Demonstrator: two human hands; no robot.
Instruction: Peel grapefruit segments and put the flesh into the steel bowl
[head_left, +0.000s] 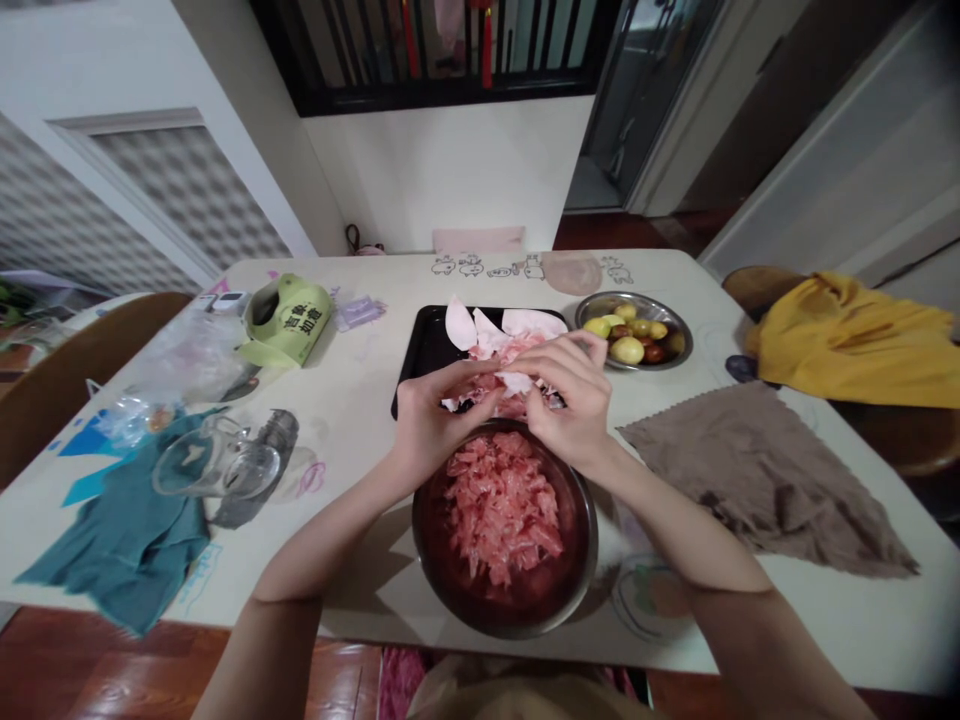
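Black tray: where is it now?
Head view: the black tray sits mid-table, just beyond the bowl of red citrus pulp and left of the metal fruit bowl.

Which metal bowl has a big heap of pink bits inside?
The bigger, nearer bowl, heaped with pink bits. The smaller bowl, farther back, holds rounded fruits.
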